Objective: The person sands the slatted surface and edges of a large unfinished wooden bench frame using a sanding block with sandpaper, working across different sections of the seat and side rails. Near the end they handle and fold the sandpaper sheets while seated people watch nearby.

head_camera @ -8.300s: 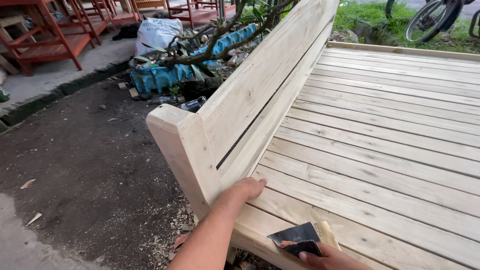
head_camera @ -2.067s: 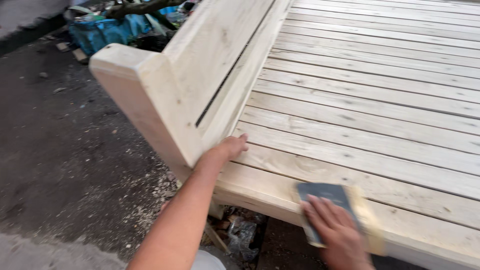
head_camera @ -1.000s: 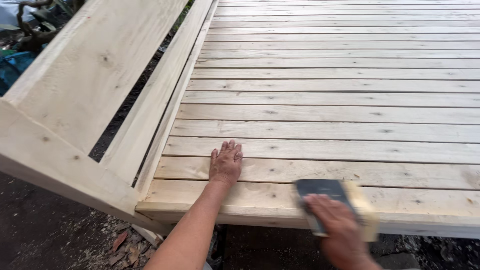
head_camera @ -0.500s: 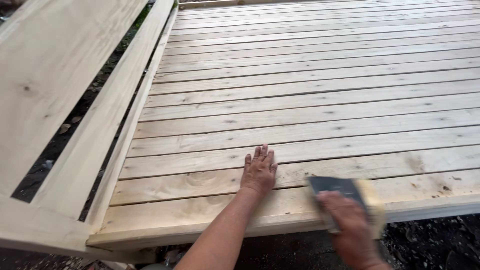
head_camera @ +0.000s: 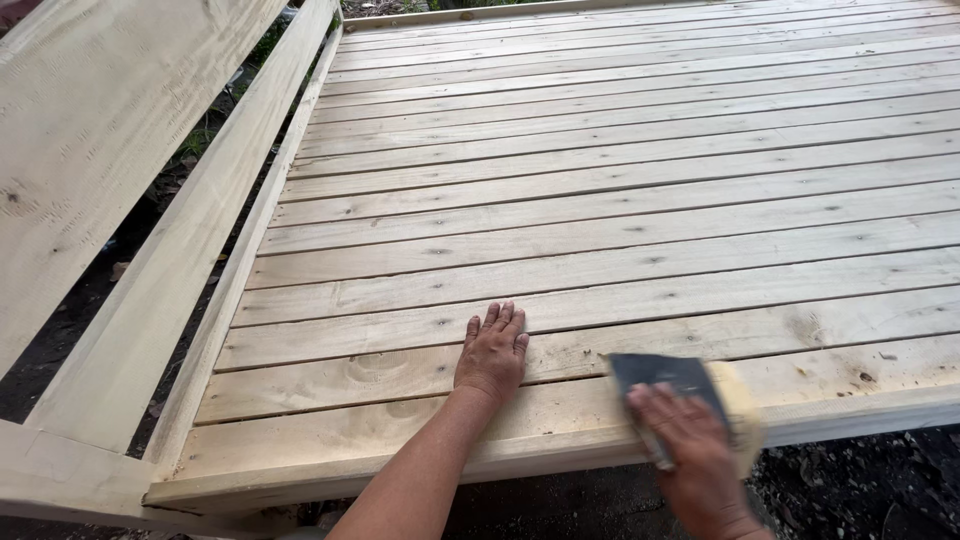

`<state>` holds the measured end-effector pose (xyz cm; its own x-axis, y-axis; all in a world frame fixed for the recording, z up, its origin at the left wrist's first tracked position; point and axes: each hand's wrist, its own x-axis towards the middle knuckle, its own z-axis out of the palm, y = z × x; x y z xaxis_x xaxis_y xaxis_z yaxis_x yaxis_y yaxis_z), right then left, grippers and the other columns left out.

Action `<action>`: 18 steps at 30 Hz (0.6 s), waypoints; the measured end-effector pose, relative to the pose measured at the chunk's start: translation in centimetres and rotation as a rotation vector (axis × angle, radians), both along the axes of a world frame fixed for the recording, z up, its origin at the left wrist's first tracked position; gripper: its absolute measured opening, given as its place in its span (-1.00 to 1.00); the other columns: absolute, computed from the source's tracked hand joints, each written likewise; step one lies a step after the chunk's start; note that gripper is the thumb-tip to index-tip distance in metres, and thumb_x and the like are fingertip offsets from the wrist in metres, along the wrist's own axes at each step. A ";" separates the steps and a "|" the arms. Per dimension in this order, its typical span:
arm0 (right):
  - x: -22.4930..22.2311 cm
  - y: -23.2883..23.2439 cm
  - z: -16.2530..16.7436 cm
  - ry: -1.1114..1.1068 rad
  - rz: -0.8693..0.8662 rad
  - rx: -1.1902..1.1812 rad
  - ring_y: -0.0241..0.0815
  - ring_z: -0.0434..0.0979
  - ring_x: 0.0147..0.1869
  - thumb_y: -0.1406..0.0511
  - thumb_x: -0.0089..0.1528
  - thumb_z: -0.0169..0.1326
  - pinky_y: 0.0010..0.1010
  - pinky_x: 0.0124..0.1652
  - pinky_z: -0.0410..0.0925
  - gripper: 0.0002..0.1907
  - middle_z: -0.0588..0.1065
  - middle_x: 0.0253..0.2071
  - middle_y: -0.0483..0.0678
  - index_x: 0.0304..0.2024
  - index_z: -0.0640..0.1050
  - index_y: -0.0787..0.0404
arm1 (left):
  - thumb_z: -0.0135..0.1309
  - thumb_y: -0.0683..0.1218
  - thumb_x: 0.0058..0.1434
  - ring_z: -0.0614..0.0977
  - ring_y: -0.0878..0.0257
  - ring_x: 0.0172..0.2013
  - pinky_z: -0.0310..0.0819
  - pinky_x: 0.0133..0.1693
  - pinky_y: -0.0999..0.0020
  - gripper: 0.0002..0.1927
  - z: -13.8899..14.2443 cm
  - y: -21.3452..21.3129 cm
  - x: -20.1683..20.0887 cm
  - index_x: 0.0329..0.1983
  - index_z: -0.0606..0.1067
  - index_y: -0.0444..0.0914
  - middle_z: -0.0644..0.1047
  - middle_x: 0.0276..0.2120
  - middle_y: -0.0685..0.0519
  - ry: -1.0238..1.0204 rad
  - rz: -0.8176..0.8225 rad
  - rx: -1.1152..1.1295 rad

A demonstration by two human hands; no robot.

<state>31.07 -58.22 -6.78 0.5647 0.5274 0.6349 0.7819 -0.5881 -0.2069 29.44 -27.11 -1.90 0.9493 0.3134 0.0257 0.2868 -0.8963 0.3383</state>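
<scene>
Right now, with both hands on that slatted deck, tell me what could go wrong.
1. The right hand presses a sanding block at the front slat's edge; it could slip off toward the ground.
2. The left hand lies flat on bare, rough-looking wood close beside the block; splinters or a scrape from the block seem possible.
3. Gaps between slats could catch the block's paper.

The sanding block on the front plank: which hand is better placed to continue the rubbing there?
The right hand. It already presses the sanding block, wrapped in dark sandpaper, onto the front plank. The left hand lies flat and empty on the slats, apart from the block, and seems only to brace.
</scene>
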 end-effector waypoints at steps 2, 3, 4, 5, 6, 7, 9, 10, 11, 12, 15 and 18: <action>3.7 -4.7 1.4 -0.017 -0.043 0.025 -0.05 0.38 0.44 0.19 0.33 -0.07 -0.18 0.45 0.17 -0.53 0.50 0.26 -0.15 0.31 0.44 -0.12 | -0.49 0.17 0.46 -0.08 0.29 0.51 -0.35 0.47 0.19 -0.41 0.0 0.1 0.0 0.52 0.08 -0.03 0.01 0.53 0.18 0.004 0.003 -0.009; 5.7 -7.4 2.4 -0.069 -0.024 -0.028 0.00 0.37 0.48 0.21 0.41 -0.14 -0.18 0.47 0.16 -0.56 0.48 0.29 -0.12 0.35 0.43 -0.09 | -0.48 0.17 0.46 -0.07 0.29 0.51 -0.34 0.47 0.19 -0.41 -0.1 0.1 0.1 0.52 0.09 -0.03 0.02 0.53 0.19 0.001 0.007 -0.016; 7.2 -10.0 3.2 -0.039 -0.143 -0.039 0.04 0.39 0.48 0.17 0.41 -0.10 -0.18 0.46 0.18 -0.55 0.49 0.29 -0.10 0.35 0.45 -0.08 | -0.48 0.17 0.46 -0.07 0.29 0.51 -0.34 0.47 0.19 -0.42 -0.1 0.1 0.1 0.51 0.10 -0.02 0.03 0.53 0.19 0.002 0.011 -0.024; 8.2 -11.6 3.7 -0.010 -0.262 -0.048 0.07 0.40 0.48 0.13 0.41 -0.06 -0.18 0.46 0.20 -0.55 0.50 0.29 -0.07 0.35 0.47 -0.07 | -0.48 0.18 0.46 -0.06 0.29 0.51 -0.33 0.47 0.19 -0.42 -0.2 0.1 0.1 0.51 0.11 -0.01 0.04 0.52 0.20 0.001 0.014 -0.031; 8.6 -11.7 3.7 -0.029 -0.288 -0.062 0.05 0.42 0.45 0.14 0.41 -0.07 -0.20 0.42 0.21 -0.62 0.51 0.29 -0.09 0.27 0.50 -0.10 | -0.47 0.17 0.46 -0.05 0.29 0.51 -0.32 0.47 0.18 -0.42 -0.3 0.1 0.2 0.51 0.13 -0.01 0.05 0.52 0.20 -0.008 0.013 -0.031; 8.0 -10.8 3.5 -0.045 -0.317 -0.075 0.02 0.43 0.42 0.15 0.42 -0.07 -0.23 0.39 0.22 -0.69 0.52 0.30 -0.10 0.18 0.54 -0.13 | -0.46 0.17 0.46 -0.05 0.29 0.51 -0.31 0.47 0.17 -0.43 -0.5 0.2 0.3 0.50 0.14 -0.01 0.06 0.52 0.20 -0.015 0.009 -0.029; 5.0 -6.9 3.3 -0.037 -0.219 -0.014 0.11 0.41 0.41 0.25 0.46 -0.14 -0.15 0.42 0.21 -0.56 0.50 0.28 -0.03 0.38 0.46 -0.12 | -0.44 0.16 0.46 -0.02 0.27 0.51 -0.30 0.47 0.15 -0.44 -0.9 0.4 0.5 0.48 0.19 -0.01 0.10 0.51 0.19 -0.052 -0.005 -0.049; 2.5 -3.5 2.7 0.010 -0.096 0.081 0.15 0.37 0.44 0.28 0.43 -0.18 -0.11 0.44 0.16 -0.54 0.49 0.28 0.01 0.38 0.43 -0.10 | -0.43 0.15 0.46 0.00 0.26 0.50 -0.29 0.46 0.14 -0.45 -1.2 0.6 0.6 0.46 0.22 -0.02 0.13 0.49 0.18 -0.077 -0.011 -0.072; 0.2 0.1 2.3 -0.076 -0.025 -0.039 0.16 0.35 0.44 0.33 0.37 -0.21 0.01 0.44 0.09 -0.50 0.47 0.30 0.03 0.36 0.40 -0.03 | -0.42 0.13 0.45 0.02 0.24 0.49 -0.28 0.45 0.13 -0.46 -1.6 0.9 0.7 0.44 0.25 -0.03 0.16 0.48 0.17 -0.100 -0.016 -0.094; -2.4 3.6 1.8 0.051 -0.025 -0.022 0.06 0.36 0.42 0.29 0.32 -0.13 -0.11 0.40 0.13 -0.51 0.49 0.26 -0.06 0.30 0.45 -0.10 | -0.39 0.13 0.46 0.07 0.23 0.49 -0.23 0.45 0.13 -0.48 -2.0 1.2 0.8 0.41 0.30 -0.05 0.20 0.46 0.14 -0.149 -0.023 -0.130; -5.4 7.5 1.9 0.083 0.131 -0.077 0.01 0.38 0.40 0.29 0.24 -0.06 -0.08 0.34 0.13 -0.46 0.49 0.28 -0.05 0.30 0.45 0.00 | -0.32 0.10 0.47 0.18 0.17 0.47 -0.13 0.44 0.12 -0.51 -3.4 2.5 1.0 0.33 0.43 -0.11 0.32 0.41 0.08 -0.285 -0.058 -0.217; -2.0 2.9 3.1 0.039 0.073 -0.003 -0.06 0.40 0.41 0.26 0.29 -0.07 -0.18 0.38 0.20 -0.52 0.52 0.26 -0.12 0.28 0.49 -0.05 | -0.30 0.09 0.48 0.21 0.12 0.46 -0.10 0.43 0.11 -0.52 -4.4 3.9 0.9 0.29 0.46 -0.15 0.37 0.38 0.04 -0.339 -0.123 -0.257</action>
<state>29.02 -55.31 -3.63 0.5485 0.5702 0.6116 0.8144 -0.5302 -0.2361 30.31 -23.26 -6.31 0.9312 0.2355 0.2782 0.0174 -0.7910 0.6115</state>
